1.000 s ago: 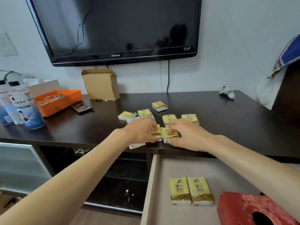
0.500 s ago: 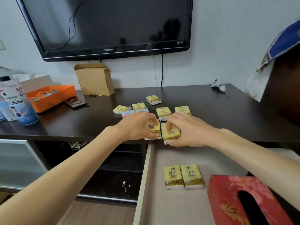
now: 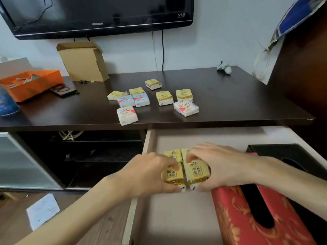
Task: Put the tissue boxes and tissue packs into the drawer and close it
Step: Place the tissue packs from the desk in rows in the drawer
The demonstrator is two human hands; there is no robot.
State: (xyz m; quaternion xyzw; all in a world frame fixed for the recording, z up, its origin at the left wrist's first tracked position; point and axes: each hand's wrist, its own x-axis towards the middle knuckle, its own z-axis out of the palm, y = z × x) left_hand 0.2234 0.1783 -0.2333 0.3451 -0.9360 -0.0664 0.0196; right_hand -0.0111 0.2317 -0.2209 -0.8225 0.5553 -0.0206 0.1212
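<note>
The pale drawer (image 3: 177, 218) stands pulled out below the dark tabletop (image 3: 230, 96). Over it, my left hand (image 3: 146, 174) grips a yellow tissue pack (image 3: 172, 175) and my right hand (image 3: 217, 165) grips another yellow tissue pack (image 3: 197, 172), side by side. Two more yellow packs (image 3: 174, 153) lie just behind them on the drawer floor, partly hidden. A red tissue box (image 3: 247, 218) and a black tissue box (image 3: 292, 156) sit at the drawer's right. Several yellow, blue and white tissue packs (image 3: 164, 97) lie on the tabletop.
A cardboard box (image 3: 83, 62), an orange tray (image 3: 31, 84) and a blue-labelled bottle (image 3: 7, 103) stand at the back left. A television (image 3: 97, 15) hangs on the wall. A small white toy (image 3: 224, 67) rests at the back right. White paper (image 3: 42, 209) lies on the floor.
Both hands lifted a yellow pack each off the tabletop's front edge and carried them down over the open drawer. The view tilted downward, showing more of the drawer.
</note>
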